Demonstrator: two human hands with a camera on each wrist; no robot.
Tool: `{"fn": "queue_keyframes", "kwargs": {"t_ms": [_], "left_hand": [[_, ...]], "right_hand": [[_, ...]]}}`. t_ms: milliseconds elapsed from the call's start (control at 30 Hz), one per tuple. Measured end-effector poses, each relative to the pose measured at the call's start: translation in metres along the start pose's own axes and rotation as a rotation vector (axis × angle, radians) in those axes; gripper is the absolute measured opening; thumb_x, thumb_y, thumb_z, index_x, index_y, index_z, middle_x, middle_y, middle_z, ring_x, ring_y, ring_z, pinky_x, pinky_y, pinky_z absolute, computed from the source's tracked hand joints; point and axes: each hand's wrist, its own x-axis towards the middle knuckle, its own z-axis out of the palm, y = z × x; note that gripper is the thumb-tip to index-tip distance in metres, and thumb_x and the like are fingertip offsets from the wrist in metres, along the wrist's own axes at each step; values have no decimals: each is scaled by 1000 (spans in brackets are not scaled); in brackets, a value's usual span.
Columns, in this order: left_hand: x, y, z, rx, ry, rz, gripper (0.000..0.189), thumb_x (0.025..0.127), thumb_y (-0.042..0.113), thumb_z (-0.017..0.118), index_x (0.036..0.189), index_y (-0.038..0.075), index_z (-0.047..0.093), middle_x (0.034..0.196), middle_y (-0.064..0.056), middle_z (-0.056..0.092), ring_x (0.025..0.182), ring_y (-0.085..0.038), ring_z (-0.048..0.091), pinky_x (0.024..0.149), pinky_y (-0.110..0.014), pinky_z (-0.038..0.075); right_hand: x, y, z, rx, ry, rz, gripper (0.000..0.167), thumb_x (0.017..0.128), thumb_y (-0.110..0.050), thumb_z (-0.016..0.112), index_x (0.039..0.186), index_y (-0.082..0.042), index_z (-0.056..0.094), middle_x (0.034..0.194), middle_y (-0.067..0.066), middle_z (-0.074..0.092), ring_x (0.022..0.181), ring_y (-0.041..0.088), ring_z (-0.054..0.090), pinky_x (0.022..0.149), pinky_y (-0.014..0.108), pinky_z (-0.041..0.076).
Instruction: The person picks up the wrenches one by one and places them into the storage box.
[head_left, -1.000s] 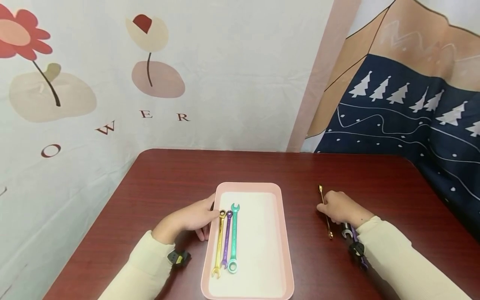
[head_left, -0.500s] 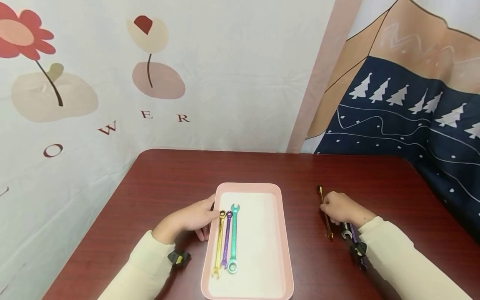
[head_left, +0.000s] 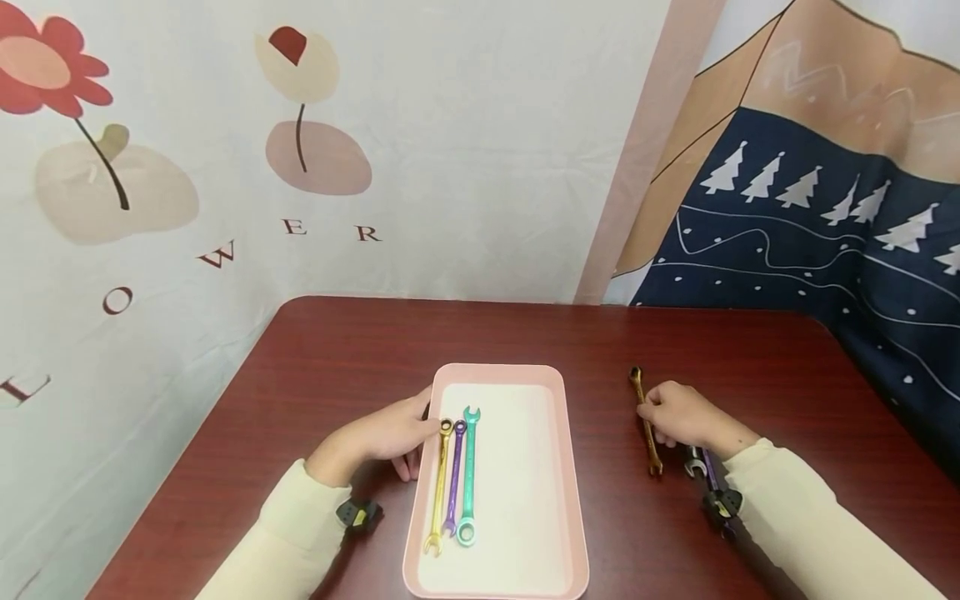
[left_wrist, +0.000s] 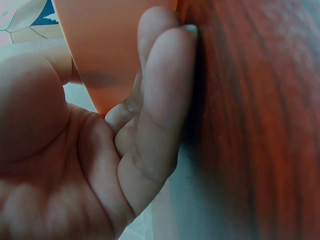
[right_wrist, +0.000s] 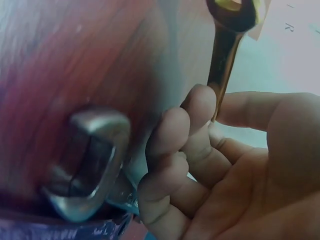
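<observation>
My left hand (head_left: 386, 433) grips the left rim of a pink tray (head_left: 574, 500), thumb on top. In the left wrist view, the tray's side (left_wrist: 107, 45) passes between thumb and fingers. A gold wrench (head_left: 438, 492), a purple wrench (head_left: 453, 479) and a green wrench (head_left: 468, 475) lie side by side along the tray's left part. Right of the tray, my right hand (head_left: 686, 417) pinches another gold wrench (head_left: 649, 450) near its middle. Its ring end (right_wrist: 235, 20) points away from the palm in the right wrist view.
Under my right wrist lie a silver-ended wrench (head_left: 696, 465) and a purple one (head_left: 712, 475), partly hidden by the wrist camera (head_left: 723, 504). The dark red table (head_left: 352, 342) ends at a patterned cloth backdrop (head_left: 480, 217).
The gold wrench in my right hand has shifted slightly left and turned a little, so its ring face shows more. My left hand and the tray stay put.
</observation>
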Motion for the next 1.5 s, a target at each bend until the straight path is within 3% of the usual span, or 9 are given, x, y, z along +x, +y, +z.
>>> {"fn": "queue_keyframes", "kwargs": {"t_ms": [567, 800, 1000, 1167, 1500], "left_hand": [[1, -2, -4, 5, -4, 7, 59, 100, 16, 44, 155, 16, 21, 55, -13, 62, 39, -20, 60, 41, -41, 57], [1, -1, -5, -7, -6, 1, 59, 100, 15, 43, 155, 15, 21, 55, -14, 62, 39, -19, 60, 41, -41, 57], [1, 0, -7, -1, -9, 14, 57, 100, 16, 43, 153, 14, 23, 56, -13, 62, 40, -20, 60, 41, -41, 57], [-1, 1, -5, 8, -6, 14, 58, 101, 16, 43, 155, 15, 21, 56, -13, 63, 40, -20, 61, 41, -41, 57], [-6, 4, 1, 13, 2, -1, 65, 102, 16, 43, 159, 16, 13, 56, -14, 62, 40, -20, 61, 42, -41, 57]], "right_hand": [[-8, -20, 10, 132, 28, -125, 31, 99, -11, 51, 69, -6, 58, 54, 3, 55, 48, 17, 55, 43, 24, 39], [-15, -35, 16, 271, 5, -165, 29, 98, -13, 53, 72, -2, 58, 54, 3, 53, 48, 15, 52, 45, 29, 49], [-21, -49, 21, 442, -70, -133, 28, 100, -17, 54, 80, 3, 57, 55, 5, 53, 46, 14, 53, 42, 27, 51], [-27, -60, 25, 575, -154, -164, 28, 101, -15, 52, 86, 8, 55, 57, 5, 55, 46, 14, 55, 43, 25, 51], [-34, -75, 37, 592, -199, -228, 29, 102, -17, 54, 85, 6, 56, 61, 8, 59, 49, 15, 61, 51, 37, 60]]}}
